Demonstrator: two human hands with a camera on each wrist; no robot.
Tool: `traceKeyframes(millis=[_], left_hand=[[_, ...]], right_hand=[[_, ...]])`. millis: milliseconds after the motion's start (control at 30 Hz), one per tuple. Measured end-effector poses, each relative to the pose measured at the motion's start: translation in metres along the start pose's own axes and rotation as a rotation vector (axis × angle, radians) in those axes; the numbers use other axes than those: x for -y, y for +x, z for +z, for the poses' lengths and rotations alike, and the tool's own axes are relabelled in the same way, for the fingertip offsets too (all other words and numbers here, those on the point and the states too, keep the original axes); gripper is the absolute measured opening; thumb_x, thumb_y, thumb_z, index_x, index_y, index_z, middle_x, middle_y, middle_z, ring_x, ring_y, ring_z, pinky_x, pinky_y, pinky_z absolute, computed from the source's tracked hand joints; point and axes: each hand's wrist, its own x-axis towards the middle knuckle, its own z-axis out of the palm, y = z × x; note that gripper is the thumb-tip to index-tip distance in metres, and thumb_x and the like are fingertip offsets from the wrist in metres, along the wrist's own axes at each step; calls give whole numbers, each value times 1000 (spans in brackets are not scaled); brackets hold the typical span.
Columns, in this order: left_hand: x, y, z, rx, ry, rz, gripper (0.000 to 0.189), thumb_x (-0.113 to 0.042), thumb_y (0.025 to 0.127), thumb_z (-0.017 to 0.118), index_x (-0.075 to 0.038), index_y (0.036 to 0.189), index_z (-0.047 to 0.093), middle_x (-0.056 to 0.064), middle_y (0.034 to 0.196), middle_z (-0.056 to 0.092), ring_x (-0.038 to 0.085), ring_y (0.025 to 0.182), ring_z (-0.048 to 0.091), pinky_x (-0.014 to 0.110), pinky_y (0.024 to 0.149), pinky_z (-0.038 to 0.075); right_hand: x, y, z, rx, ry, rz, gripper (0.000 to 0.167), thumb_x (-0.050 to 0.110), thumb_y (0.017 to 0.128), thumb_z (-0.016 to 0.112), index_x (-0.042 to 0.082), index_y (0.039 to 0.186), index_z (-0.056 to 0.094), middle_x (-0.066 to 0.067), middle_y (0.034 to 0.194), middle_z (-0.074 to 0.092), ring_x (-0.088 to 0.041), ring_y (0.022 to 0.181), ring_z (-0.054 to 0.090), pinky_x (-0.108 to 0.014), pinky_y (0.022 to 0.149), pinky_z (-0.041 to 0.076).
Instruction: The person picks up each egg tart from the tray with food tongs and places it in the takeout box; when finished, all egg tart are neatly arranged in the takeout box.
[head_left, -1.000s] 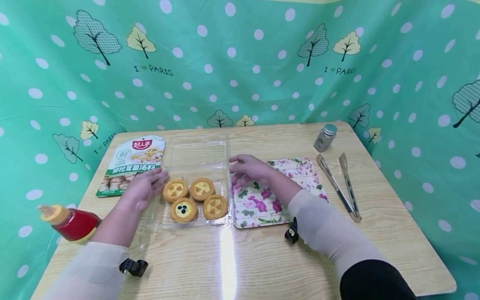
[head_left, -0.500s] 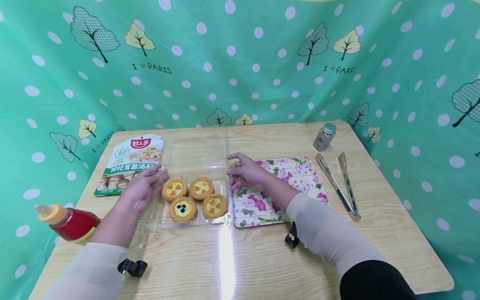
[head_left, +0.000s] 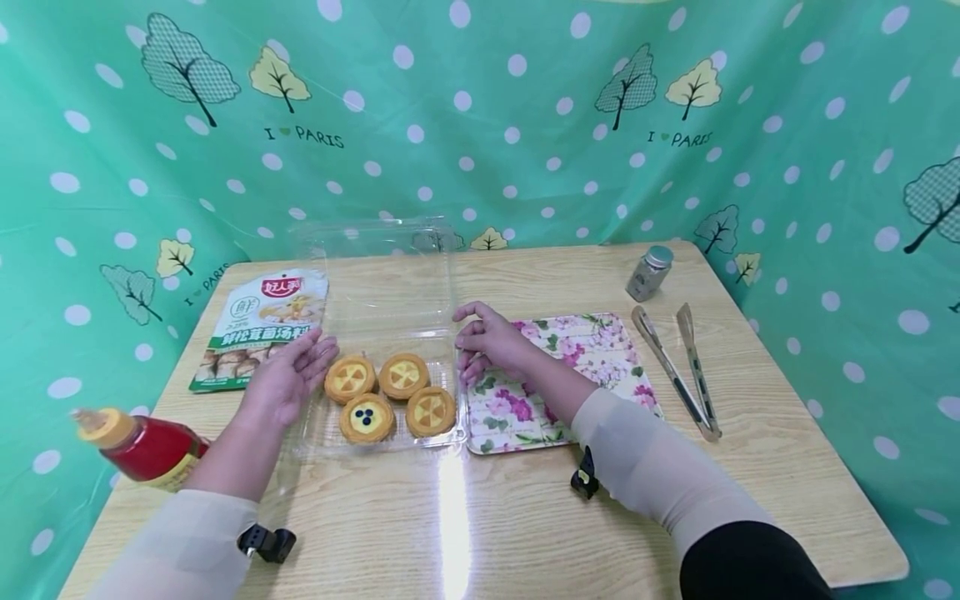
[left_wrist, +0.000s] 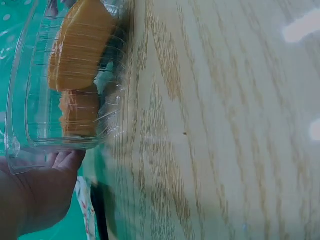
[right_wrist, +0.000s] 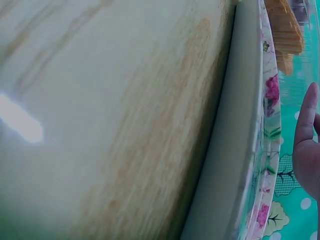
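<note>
A clear plastic clamshell box (head_left: 438, 443) holds several round tarts (head_left: 405, 375), one topped with dark berries (head_left: 365, 417). Its clear lid (head_left: 388, 287) stands tilted up at the back. On the box's left side is my left hand (head_left: 287, 382), fingers extended along the wall near the hinge. My right hand (head_left: 487, 337) is at the right side, over the floral tray (head_left: 517, 417), fingers loosely bent, fingertips right at the box edge. In the left wrist view my left hand (left_wrist: 50, 187) shows at the box's end; the right wrist view shows part of my right hand (right_wrist: 306, 150).
A soup seasoning pouch (head_left: 258, 312) lies at the back left, partly behind my left hand. A red squeeze bottle (head_left: 153, 450) is beside my left forearm. Metal tongs (head_left: 693, 375) and a small shaker jar (head_left: 649, 273) are on the right side of the wooden table (head_left: 360, 533).
The clear lid has risen from lying back on the table to a tilted-up position. Both hands have stayed in nearly the same place, and the tarts have not moved.
</note>
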Motion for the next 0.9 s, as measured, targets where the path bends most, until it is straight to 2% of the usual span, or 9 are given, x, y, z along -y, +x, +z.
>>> traceKeyframes(millis=[100, 167, 367, 433, 500, 600, 667, 767, 900], left_hand=[[0, -1, 2, 9, -15, 6, 66, -53, 104, 33, -18, 158, 17, 8, 164, 18, 19, 149, 23, 35, 125, 10], [-1, -1, 3, 15, -27, 4, 75, -60, 101, 30, -15, 159, 12, 9, 164, 15, 21, 150, 21, 36, 125, 8], [-2, -3, 3, 18, -97, 12, 84, -65, 97, 37, -12, 158, 11, 12, 165, 14, 24, 151, 21, 37, 125, 8], [-1, -3, 2, 19, -135, 18, 80, -62, 97, 42, -12, 156, 19, 12, 164, 16, 25, 150, 22, 37, 125, 9], [-1, -3, 1, 23, -181, 22, 67, -55, 99, 48, -12, 148, 34, 12, 162, 23, 26, 150, 23, 37, 124, 11], [0, -3, -2, 26, -223, 32, 40, -36, 100, 55, -10, 131, 54, 12, 152, 44, 28, 149, 25, 37, 124, 15], [0, -3, -3, 28, -246, 36, 28, -26, 100, 54, -10, 122, 60, 12, 138, 58, 29, 148, 25, 38, 124, 15], [1, -3, -5, 34, -292, 41, 29, -23, 99, 55, -12, 126, 60, 11, 119, 70, 29, 148, 24, 39, 124, 12], [1, -6, -6, 51, -313, 41, 44, -24, 99, 57, -17, 141, 48, 7, 115, 72, 29, 149, 22, 40, 124, 9]], right_hand=[[0, -1, 1, -14, -6, -7, 41, 4, 99, 55, 8, 138, 41, -13, 102, 55, -25, 65, 66, -55, 65, 60], [-1, 0, 1, -16, -10, -12, 39, 4, 99, 55, 8, 136, 43, -14, 102, 55, -25, 64, 66, -55, 65, 60], [-3, 0, 1, -23, -16, -12, 34, 4, 99, 56, 7, 132, 46, -16, 103, 55, -26, 61, 66, -61, 69, 57], [-3, 0, 1, -30, -18, -13, 33, 5, 99, 56, 6, 131, 47, -16, 103, 55, -25, 60, 65, -62, 69, 57], [-3, -1, 1, -37, -14, -14, 33, 5, 99, 56, 7, 130, 47, -15, 103, 55, -25, 60, 65, -61, 67, 57], [-2, -2, 1, -41, -7, -11, 31, 8, 101, 53, 6, 131, 47, -15, 103, 56, -24, 59, 64, -57, 65, 59], [-1, -3, 1, -43, 7, 5, 28, 14, 103, 50, 7, 130, 50, -17, 106, 57, -24, 59, 64, -55, 66, 59], [2, -6, 0, -34, 19, 28, 34, 30, 105, 46, 7, 129, 53, -19, 117, 56, -25, 65, 65, -54, 70, 60], [6, -10, -1, -7, 3, 43, 50, 46, 102, 48, 6, 132, 49, -23, 126, 52, -28, 75, 67, -50, 73, 60]])
